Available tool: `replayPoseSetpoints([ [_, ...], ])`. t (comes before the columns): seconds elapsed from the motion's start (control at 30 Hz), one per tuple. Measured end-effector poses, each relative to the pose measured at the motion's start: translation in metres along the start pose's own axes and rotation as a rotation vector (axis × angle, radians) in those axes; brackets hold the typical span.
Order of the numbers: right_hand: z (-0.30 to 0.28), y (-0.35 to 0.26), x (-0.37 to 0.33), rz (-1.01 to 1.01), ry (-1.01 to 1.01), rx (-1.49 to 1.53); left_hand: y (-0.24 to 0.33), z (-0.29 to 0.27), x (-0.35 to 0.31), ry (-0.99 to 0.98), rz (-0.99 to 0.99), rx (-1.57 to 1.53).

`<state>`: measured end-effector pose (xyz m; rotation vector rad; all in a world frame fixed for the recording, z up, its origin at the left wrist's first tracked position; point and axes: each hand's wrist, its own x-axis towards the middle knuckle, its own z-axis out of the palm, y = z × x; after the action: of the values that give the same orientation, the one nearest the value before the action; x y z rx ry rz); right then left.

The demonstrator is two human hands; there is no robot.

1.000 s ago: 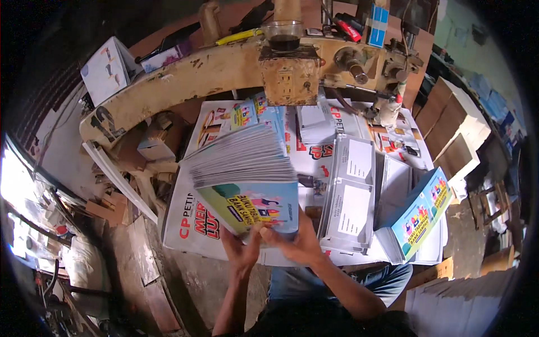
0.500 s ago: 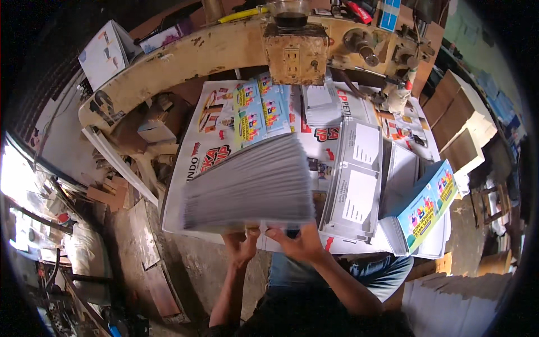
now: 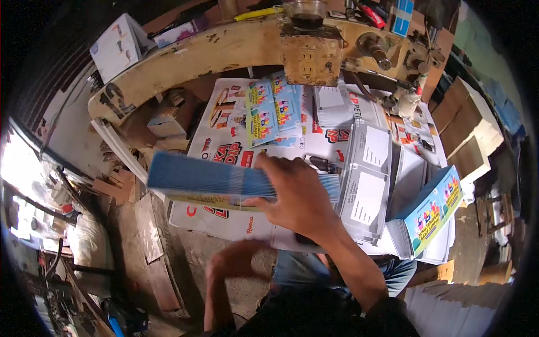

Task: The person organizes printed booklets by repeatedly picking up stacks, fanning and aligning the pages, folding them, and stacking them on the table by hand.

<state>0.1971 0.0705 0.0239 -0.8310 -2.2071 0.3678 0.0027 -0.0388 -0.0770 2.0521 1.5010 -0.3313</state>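
A thick stack of printed sheets [image 3: 196,173], blue along its edge with a yellow printed underside, is held level above the left front of the table. My right hand [image 3: 297,194] is closed around its right part, fingers over the far side and thumb at the near side. Below the stack, apart from it, my left hand [image 3: 238,261] is smeared by motion, so its fingers cannot be made out. Right of my right hand lie grey-and-white printed sheets [image 3: 368,174]. A bundle of blue and yellow booklet covers [image 3: 432,216] leans at the right front corner.
Colourful printed cards [image 3: 272,109] lie on the poster-covered table [image 3: 210,222], with a white sheet pile [image 3: 332,106] beside them. A worn machine beam [image 3: 191,53] spans the back, bearing a glass of dark liquid [image 3: 306,16]. Cardboard boxes [image 3: 466,123] stand at right.
The stack has turned from its fanned white sheets to its blue edge and shifted left. My left hand has left it and dropped lower; my right hand has moved up over it.
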Motion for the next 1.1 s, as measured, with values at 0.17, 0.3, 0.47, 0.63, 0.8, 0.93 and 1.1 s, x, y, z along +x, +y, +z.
replayPoseSetpoints([
  [0.17, 0.053, 0.018, -0.024, -0.048, -0.216, -0.247, 0.042, -0.093, -0.048, 0.62, -0.044, -0.035],
  [0.3, 0.064, 0.019, -0.027, -0.029, -0.26, -0.473, 0.056, -0.114, -0.003, 0.672, -0.006, 0.196],
  [0.47, 0.037, 0.016, -0.027, 0.031, -0.22, -0.508, 0.014, -0.091, 0.045, 0.585, 0.092, 0.117],
  [0.63, 0.031, 0.011, -0.05, 0.003, -0.173, -0.425, 0.038, -0.095, 0.043, 0.731, 0.068, 0.25],
  [0.8, 0.023, -0.021, -0.062, -0.063, -0.177, -0.331, 0.012, -0.086, 0.052, 0.685, 0.124, 0.267],
  [0.93, 0.021, -0.034, -0.089, -0.039, -0.394, 0.217, 0.023, -0.091, 0.045, 0.688, 0.077, 0.077],
  [1.1, 0.033, 0.001, -0.122, 0.431, -0.577, 0.148, 0.02, -0.095, 0.029, 0.852, 0.111, -0.171],
])
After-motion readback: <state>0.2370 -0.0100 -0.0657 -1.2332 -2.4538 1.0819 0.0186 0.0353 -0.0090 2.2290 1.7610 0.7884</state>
